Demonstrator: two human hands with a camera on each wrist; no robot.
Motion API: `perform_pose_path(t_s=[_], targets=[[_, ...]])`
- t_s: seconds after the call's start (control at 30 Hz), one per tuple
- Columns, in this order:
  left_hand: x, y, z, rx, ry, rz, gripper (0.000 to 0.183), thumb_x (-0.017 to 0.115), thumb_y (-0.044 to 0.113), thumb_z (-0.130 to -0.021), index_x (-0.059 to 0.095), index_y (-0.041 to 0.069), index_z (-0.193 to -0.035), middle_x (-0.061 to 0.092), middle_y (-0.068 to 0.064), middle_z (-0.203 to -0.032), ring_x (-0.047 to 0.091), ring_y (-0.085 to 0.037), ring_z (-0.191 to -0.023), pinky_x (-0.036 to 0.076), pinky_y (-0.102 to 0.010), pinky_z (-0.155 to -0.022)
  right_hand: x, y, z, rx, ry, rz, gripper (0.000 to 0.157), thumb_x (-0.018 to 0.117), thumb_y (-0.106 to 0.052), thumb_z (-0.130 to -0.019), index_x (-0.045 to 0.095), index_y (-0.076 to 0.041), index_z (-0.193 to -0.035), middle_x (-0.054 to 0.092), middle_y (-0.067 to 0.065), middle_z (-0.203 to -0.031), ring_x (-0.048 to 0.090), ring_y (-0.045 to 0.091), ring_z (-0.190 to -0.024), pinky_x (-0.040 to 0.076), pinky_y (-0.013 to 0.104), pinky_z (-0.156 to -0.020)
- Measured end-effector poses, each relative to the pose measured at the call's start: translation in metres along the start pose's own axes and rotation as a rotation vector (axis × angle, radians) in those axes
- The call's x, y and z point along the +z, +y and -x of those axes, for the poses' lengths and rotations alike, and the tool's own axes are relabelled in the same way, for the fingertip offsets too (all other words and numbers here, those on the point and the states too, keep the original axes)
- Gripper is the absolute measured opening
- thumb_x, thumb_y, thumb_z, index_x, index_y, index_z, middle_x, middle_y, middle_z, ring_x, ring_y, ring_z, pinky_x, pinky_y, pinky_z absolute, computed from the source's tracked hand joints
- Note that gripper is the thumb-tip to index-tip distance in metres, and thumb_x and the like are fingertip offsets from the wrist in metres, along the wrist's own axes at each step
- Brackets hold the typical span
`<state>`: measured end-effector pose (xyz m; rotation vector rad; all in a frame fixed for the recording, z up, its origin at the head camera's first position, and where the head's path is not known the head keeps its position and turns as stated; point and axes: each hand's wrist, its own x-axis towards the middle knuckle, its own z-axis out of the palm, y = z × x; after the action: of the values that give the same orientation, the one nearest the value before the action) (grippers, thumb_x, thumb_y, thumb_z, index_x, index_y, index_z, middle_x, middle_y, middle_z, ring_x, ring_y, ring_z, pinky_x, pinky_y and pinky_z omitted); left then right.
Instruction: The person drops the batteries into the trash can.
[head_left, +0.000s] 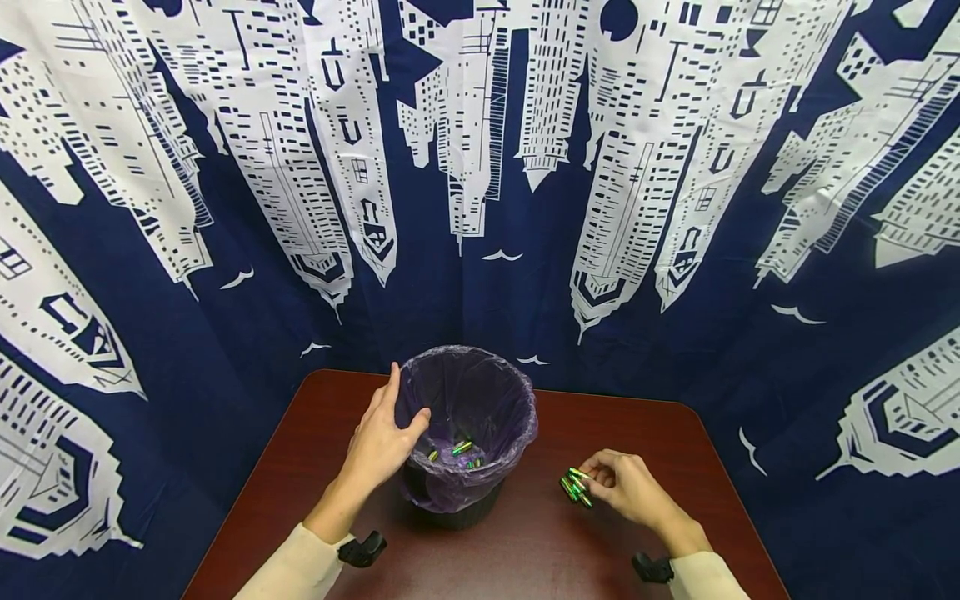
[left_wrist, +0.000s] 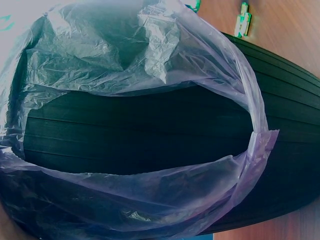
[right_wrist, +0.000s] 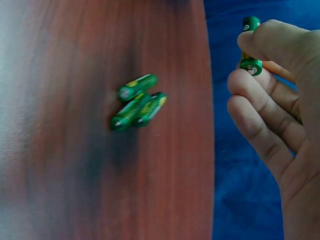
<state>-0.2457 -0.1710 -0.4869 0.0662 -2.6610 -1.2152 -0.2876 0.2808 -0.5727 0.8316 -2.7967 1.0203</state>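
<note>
A dark ribbed trash bin [head_left: 457, 518] with a purplish plastic liner [head_left: 522, 429] stands on the table. Along its left rim lies my left hand [head_left: 377, 443], fingers extended and thumb reaching over the edge. Several green and gold batteries [head_left: 462, 447] lie at the bottom of the liner. My right hand [head_left: 632, 486], right of the bin, pinches one green battery [right_wrist: 251, 67] between thumb and fingertips. Beside those fingers a small group of similar batteries [right_wrist: 131, 114] rests close together on the wood. In the left wrist view the liner and bin fill most of the picture.
The reddish-brown wooden table [head_left: 645, 425] has rounded far corners. A navy curtain [head_left: 465, 308] with a white upside-down city print hangs behind and around it. Black straps with small devices [head_left: 363, 550] sit at both wrists.
</note>
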Motion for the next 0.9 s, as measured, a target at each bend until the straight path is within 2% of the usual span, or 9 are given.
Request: perform_pose_path(t_s=[0.17,0.37,0.67,0.9], targets=[[0.0,0.0,0.001,-0.007,0.002,0.004,0.102,0.075,0.044,-0.109,0.017,0.021,-0.189,0.044,-0.024,-0.184,0.059,-0.056,-0.158,0.051,-0.081,-0.123,-0.009,-0.011,-0.01,-0.068,0.049,0.016,0.014,0.089,0.002,-0.098,0.084,-0.008,-0.107,0.077,-0.006,-0.094,0.065,-0.006,-0.081,0.062,0.021,-0.068],[0.0,0.001,0.0,0.0,0.001,0.0,0.103,0.075,0.046,-0.108,0.018,0.02,-0.189,0.043,-0.024,-0.185,0.059,-0.055,-0.159,0.051,-0.081,-0.124,-0.024,-0.021,-0.022,-0.1,0.079,0.046,0.023,0.09,0.007,-0.095,0.084,-0.012,-0.105,0.077,-0.009,-0.095,0.065,-0.006,-0.081,0.062,0.023,-0.07],[0.001,0.0,0.001,0.001,0.004,0.003,0.102,0.075,0.045,-0.108,0.019,0.02,-0.189,0.044,-0.024,-0.184,0.061,-0.056,-0.157,0.052,-0.081,-0.122,-0.039,-0.038,-0.041,-0.184,0.132,0.085,0.022,0.093,0.004,-0.094,0.084,-0.014,-0.104,0.078,-0.012,-0.095,0.065,-0.005,-0.08,0.062,0.023,-0.069],[0.001,0.001,0.002,0.0,0.008,0.008,0.102,0.075,0.045,-0.107,0.019,0.02,-0.189,0.045,-0.024,-0.184,0.061,-0.057,-0.156,0.052,-0.082,-0.123,-0.054,-0.053,-0.06,-0.26,0.17,0.121,0.022,0.093,0.006,-0.091,0.084,-0.011,-0.103,0.078,-0.009,-0.093,0.064,-0.005,-0.08,0.064,0.026,-0.068]])
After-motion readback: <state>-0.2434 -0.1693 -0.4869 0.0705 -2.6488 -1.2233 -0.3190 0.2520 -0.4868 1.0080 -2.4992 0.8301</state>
